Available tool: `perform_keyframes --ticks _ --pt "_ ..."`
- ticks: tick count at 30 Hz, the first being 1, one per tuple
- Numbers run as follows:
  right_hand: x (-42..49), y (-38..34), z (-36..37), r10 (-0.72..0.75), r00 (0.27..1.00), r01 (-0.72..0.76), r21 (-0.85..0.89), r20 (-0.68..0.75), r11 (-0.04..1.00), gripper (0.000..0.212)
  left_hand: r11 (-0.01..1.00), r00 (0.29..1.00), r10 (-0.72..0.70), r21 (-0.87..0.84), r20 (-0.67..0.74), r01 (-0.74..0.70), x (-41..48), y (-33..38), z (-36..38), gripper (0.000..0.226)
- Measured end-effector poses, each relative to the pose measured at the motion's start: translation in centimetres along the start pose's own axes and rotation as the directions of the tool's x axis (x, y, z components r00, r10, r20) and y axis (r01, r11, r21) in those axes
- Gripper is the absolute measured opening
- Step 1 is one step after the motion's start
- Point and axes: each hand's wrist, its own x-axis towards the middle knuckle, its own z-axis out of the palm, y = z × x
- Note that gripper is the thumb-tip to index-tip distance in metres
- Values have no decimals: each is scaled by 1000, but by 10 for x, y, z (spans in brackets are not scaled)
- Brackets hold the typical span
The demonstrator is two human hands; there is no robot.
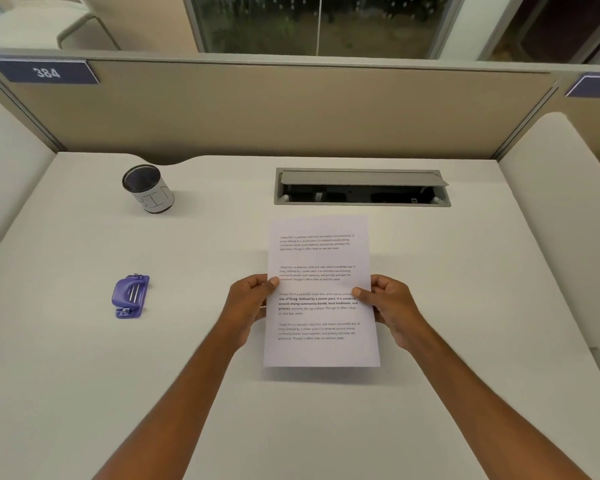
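Head view. The left hand (248, 303) and right hand (392, 306) hold one printed sheet (321, 268) by its long edges, about midway up. On each side the thumb lies on the printed face. The fingers curl behind the sheet, and both pinches are closed on it. The sheet is upright to the camera with its text readable. It sits over the middle of the desk (465, 271), and a shadow under its near edge shows it is lifted off the surface. A cable tray (361, 187) is set in the desk just beyond its far edge.

A purple tool (130, 296), apparently a hole punch, lies well to the left of the sheet and is untouched. A mesh cup (148, 188) marked "BIN" stands further back on the left.

Judgement: the step in hand is picking up and presenting the sheet, and nothing has yet been done to it. The next move probably takes it left, to the tool or the cup. That calls for one hand to let go while the other keeps the sheet flat, since a single thin page will sag or twist in a one-sided hold.
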Motion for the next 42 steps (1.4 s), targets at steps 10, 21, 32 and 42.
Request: perform_keyframes --ticks 10,21,32,42 --pt "11 0 9 -15 999 17 43 -36 999 26 997 952 82 33 -296 -76 -5 21 -112 12" --pt "22 7 34 -20 999 22 80 -35 997 19 886 769 281 463 -574 22 -9 54 -234 12" --pt "20 10 44 -10 998 15 76 -62 997 18 916 834 115 383 -540 122 22 40 -280 23" --pt "16 6 41 -15 997 24 107 -75 994 20 975 859 43 208 -511 75 22 35 -276 16"
